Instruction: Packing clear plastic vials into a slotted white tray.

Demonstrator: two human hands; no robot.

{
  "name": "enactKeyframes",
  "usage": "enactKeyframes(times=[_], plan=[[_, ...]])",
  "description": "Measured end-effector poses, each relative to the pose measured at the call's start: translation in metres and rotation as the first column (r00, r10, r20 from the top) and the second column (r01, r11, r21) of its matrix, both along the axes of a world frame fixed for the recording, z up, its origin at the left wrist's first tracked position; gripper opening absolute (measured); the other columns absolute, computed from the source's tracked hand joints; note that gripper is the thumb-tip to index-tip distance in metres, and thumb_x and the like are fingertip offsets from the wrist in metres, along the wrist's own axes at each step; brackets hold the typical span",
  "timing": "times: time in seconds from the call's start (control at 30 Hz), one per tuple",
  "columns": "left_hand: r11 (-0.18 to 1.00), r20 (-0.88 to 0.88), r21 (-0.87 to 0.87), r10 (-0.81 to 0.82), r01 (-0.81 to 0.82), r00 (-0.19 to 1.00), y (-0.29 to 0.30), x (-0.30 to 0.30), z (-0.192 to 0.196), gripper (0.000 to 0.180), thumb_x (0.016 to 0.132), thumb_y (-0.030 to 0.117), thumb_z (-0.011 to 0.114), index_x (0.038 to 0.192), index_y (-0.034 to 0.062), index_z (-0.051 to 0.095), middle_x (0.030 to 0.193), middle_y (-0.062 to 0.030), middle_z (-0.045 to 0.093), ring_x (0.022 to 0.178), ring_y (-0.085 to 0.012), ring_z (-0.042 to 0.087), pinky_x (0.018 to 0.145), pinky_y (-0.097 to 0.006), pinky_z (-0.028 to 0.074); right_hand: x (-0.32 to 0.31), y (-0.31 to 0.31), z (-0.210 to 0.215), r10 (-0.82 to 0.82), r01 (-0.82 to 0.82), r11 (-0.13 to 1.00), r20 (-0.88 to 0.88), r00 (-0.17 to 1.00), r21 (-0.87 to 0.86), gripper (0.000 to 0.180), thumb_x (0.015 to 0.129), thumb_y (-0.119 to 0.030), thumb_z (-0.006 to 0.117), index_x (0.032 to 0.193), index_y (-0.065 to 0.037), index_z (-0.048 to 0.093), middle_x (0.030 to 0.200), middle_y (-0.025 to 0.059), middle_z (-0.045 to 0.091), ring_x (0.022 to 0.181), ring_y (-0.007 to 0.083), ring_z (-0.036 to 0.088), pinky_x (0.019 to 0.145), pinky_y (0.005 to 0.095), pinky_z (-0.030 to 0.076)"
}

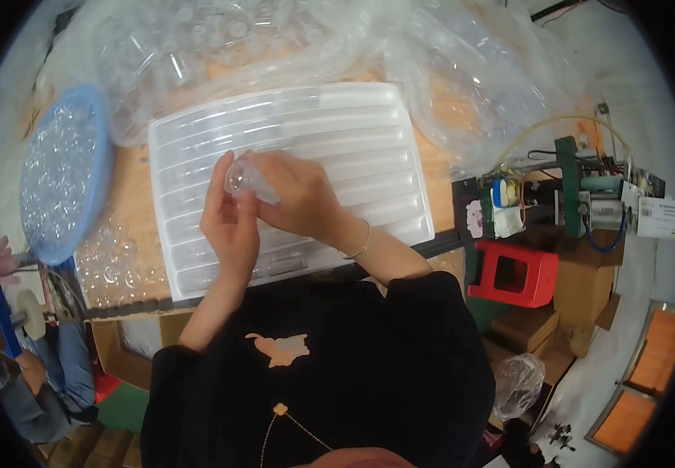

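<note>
Above a white tray with long parallel grooves [384,186], my two hands meet around a small clear plastic piece with a rounded end [240,177]. My left hand [228,222] is closed on it from the left side, thumb and fingers pinching. From the right, the fingers of my right hand [300,191] also grip it, covering much of its length, so its full shape is hidden. Clear tube-like pieces [275,261] lie in some of the tray's grooves, at least toward the left and near side.
A blue basin [105,168] full of small clear parts stands at the left. Loose clear round pieces [119,265] lie near it. Clear bags [228,39] of transparent containers fill the back. A machine [579,195] and a red stool [513,273] are right. Another person's arm [33,370] shows lower left.
</note>
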State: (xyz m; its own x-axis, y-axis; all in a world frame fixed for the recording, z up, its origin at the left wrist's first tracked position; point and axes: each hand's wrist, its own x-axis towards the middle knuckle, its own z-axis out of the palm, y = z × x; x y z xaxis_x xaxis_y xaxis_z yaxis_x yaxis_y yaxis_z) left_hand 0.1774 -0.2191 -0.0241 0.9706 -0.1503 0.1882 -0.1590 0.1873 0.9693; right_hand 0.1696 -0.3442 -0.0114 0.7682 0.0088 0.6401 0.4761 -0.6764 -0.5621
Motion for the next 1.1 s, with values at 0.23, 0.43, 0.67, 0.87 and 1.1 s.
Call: enactKeyframes(times=[0.23,0.43,0.67,0.87,1.1], plan=[[0.993,0.270,0.121,-0.048,0.016,0.962,0.030,0.006,-0.028,0.048,0.084,0.001,0.051,0.130,-0.0024,0.034,0.114,-0.0159,0.051,0.105,-0.0217,0.048,0.092,-0.031,0.036,0.001,-0.144,0.006,-0.222,0.215,0.974,-0.519,0.826,-0.074,0.024,0.071,-0.009,0.067,0.095,-0.005,0.064,0.076,0.0065,0.064,0.067,0.0139,0.059,0.063,0.0272,0.048],[0.998,0.189,0.036,-0.054,0.048,0.980,0.054,0.005,-0.029,0.037,0.089,0.005,0.045,0.125,0.0011,0.037,0.112,-0.0163,0.050,0.099,-0.0223,0.052,0.088,-0.034,0.041,-0.046,-0.368,-0.079,-0.995,0.522,0.098,-0.081,0.055,-0.847,0.023,0.076,-0.027,0.058,0.085,-0.008,0.065,0.088,0.0178,0.064,0.083,0.0341,0.063,0.071,0.0435,0.050],[0.936,0.172,0.210,-0.319,0.282,0.932,0.048,-0.017,-0.023,0.064,0.068,0.000,0.070,0.125,0.0006,0.041,0.107,-0.0148,0.057,0.101,-0.0234,0.055,0.088,-0.032,0.041,-0.030,-0.345,-0.033,-0.962,0.361,0.189,-0.245,-0.117,-0.913,0.030,0.073,-0.033,0.063,0.096,-0.013,0.066,0.100,0.0118,0.064,0.094,0.0303,0.061,0.076,0.0401,0.051],[0.949,0.030,0.179,-0.271,0.261,0.962,0.060,-0.013,-0.024,0.048,0.071,0.001,0.070,0.114,0.0008,0.049,0.103,-0.0094,0.059,0.099,-0.0167,0.055,0.086,-0.028,0.041,-0.005,-0.310,0.014,-0.966,0.454,0.249,-0.185,0.182,-0.855,0.035,0.070,-0.038,0.068,0.088,-0.007,0.064,0.092,0.0112,0.066,0.080,0.0284,0.064,0.067,0.0361,0.051],[0.890,-0.195,-0.070,-0.454,0.450,0.869,0.049,0.010,-0.019,0.043,0.076,0.001,0.065,0.116,-0.0001,0.051,0.104,-0.0051,0.058,0.093,-0.0117,0.053,0.080,-0.025,0.043,-0.008,-0.047,0.038,0.502,-0.070,0.750,-0.496,0.709,0.657,0.033,0.068,0.007,0.067,0.098,-0.002,0.057,0.098,0.0096,0.060,0.073,0.0131,0.059,0.063,0.0249,0.051]])
